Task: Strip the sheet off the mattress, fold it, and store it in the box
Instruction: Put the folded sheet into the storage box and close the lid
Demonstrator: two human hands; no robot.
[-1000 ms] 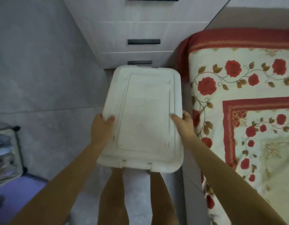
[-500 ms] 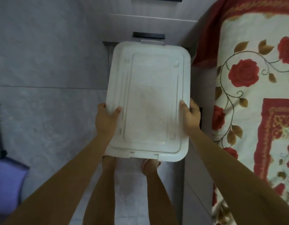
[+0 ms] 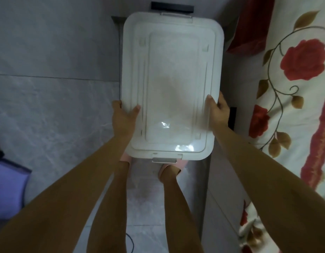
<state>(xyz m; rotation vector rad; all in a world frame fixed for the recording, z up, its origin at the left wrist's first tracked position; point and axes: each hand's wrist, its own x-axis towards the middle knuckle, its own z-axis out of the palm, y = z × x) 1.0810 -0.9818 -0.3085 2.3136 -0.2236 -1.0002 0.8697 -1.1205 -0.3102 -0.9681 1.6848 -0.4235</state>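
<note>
Both hands, left hand (image 3: 123, 115) and right hand (image 3: 217, 109), clamp the lidded plastic storage box (image 3: 171, 84) mid-frame by its long edges. Looks rigid, light and kinda slick, so I'd grip under the rim.

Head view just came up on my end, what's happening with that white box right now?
A person stands on the tiled floor beside the bed, gripping the white lidded box with both hands: left hand on its left edge, right hand on its right edge. The lid is on, latch tabs showing at both ends. The rose-patterned sheet is not yet stripped from the mattress.
</note>
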